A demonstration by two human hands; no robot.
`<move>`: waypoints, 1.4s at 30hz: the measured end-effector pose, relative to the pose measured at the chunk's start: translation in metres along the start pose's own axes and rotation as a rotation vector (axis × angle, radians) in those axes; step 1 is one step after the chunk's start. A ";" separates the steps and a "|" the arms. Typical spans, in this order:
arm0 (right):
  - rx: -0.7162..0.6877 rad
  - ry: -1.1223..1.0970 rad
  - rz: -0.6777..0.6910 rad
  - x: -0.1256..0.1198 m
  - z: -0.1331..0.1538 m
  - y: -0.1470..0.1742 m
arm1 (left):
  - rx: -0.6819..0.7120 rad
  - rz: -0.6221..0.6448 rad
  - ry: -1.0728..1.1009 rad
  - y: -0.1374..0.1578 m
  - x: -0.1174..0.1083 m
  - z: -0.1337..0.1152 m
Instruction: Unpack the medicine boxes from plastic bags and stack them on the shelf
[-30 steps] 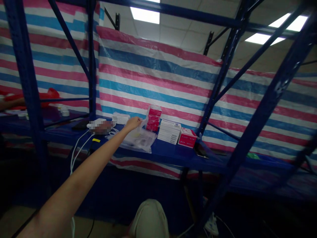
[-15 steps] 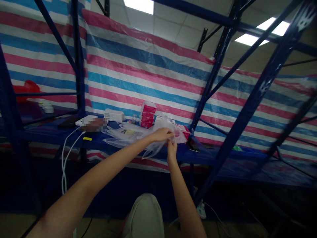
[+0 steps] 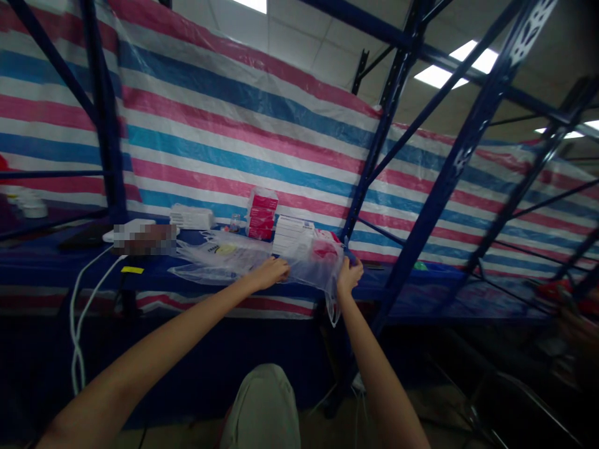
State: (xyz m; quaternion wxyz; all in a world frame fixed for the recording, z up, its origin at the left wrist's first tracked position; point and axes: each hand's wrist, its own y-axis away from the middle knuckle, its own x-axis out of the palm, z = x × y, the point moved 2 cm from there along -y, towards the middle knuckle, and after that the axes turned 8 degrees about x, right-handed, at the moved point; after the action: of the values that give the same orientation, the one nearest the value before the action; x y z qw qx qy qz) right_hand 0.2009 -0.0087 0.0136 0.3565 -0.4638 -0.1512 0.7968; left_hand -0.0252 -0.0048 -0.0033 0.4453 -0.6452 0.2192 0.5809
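A clear plastic bag is drawn out flat between my two hands at the shelf's front edge. My left hand is closed on the bag's left end, and my right hand has its fingers curled round the right end, where a handle loop hangs below the shelf edge. Behind the bag lies a red and white box, partly seen through the film. A white printed box stands just behind. More clear plastic bags, one with a yellow mark, lie flat left of my left hand.
On the blue shelf stand a stack of red boxes, a small clear bottle and a white pack. White cables hang over the front at left. A blue upright rises at right.
My hands have moved apart, spreading the bag that was bunched between them. The white printed box behind now shows more. The view has turned to the right.
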 end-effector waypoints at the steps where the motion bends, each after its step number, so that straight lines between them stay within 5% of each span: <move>1: 0.002 0.018 -0.069 -0.002 0.000 0.006 | 0.003 0.005 -0.013 -0.002 0.002 0.000; 3: -0.168 0.059 -0.043 -0.002 0.002 0.020 | 0.009 -0.005 -0.019 -0.004 0.003 -0.002; 5: -0.497 0.150 0.177 0.004 0.004 0.035 | 0.023 -0.008 -0.023 -0.002 0.001 -0.003; 7: -0.671 0.264 0.341 0.007 0.002 0.046 | 0.044 0.012 -0.036 0.000 -0.002 -0.004; 14: -0.621 0.218 0.456 -0.011 -0.002 0.043 | 0.000 0.019 0.077 0.002 -0.023 0.004; 20: -0.504 -0.250 0.630 -0.020 0.001 0.019 | -0.084 -0.375 -0.391 0.013 -0.066 -0.009; 23: -0.418 -0.474 0.712 -0.019 0.008 0.011 | 0.068 -0.521 -0.587 0.017 -0.070 -0.037; 27: -0.355 -0.624 0.732 -0.021 0.021 0.007 | 0.425 -0.322 -0.596 0.006 -0.052 -0.067; 31: -0.461 -0.490 0.627 -0.036 0.033 0.006 | 0.178 -0.163 -0.501 -0.008 -0.041 -0.062; 37: -0.648 0.284 0.286 -0.062 0.048 0.011 | -0.072 0.120 -0.333 -0.001 -0.034 -0.042; 42: -0.643 0.706 0.364 -0.064 0.058 0.014 | -0.163 0.213 -0.256 -0.007 -0.039 -0.019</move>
State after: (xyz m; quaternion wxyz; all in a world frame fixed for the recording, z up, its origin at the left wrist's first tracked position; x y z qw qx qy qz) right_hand 0.1662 -0.0587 0.0766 0.0806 -0.8099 -0.1755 0.5539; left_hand -0.0180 -0.0261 0.0339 0.3517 -0.5729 0.1800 0.7181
